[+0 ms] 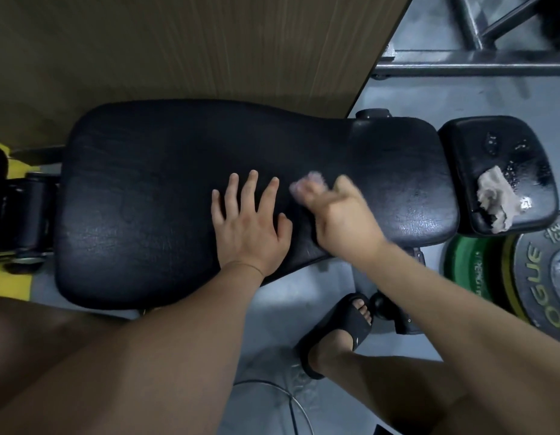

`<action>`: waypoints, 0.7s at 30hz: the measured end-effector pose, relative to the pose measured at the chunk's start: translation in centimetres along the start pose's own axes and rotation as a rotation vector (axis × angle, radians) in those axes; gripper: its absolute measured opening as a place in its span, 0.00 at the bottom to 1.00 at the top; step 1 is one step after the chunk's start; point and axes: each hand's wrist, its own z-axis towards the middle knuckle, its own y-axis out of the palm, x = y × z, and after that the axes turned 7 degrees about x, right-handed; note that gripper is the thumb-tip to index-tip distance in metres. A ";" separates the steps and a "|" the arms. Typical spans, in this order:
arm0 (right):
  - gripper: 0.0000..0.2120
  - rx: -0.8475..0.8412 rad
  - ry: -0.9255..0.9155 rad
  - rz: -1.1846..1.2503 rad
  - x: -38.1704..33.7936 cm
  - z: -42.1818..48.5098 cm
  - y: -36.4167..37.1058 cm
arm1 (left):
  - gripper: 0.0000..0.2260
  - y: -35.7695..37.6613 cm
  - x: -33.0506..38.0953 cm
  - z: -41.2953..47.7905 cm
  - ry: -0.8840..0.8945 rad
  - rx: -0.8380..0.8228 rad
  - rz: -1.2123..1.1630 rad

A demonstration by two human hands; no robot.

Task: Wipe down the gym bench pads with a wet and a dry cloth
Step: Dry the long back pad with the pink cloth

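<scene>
Left grip [250,221] flat on back pad [147,183], fingers spread, holding nothing. Prob. bracing body & steadying pad. Right grip [338,215] curled round pale lilac cloth [306,183], blurred, pressed on pad just right of left fingers. Looks like a wiping stroke. 2nd cloth [495,199], beige, crumpled, parked on seat pad [460,158] among water drops [492,144], well apart from both grips, likely kept in reach for swap. Can't tell which cloth is wet. No containers in view; only seat pad carries anything.
</scene>
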 end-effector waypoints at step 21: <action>0.29 0.198 0.422 0.041 6.3 7.7 1.5 | 0.28 -0.2 0.0 0.2 -0.011 -0.015 0.006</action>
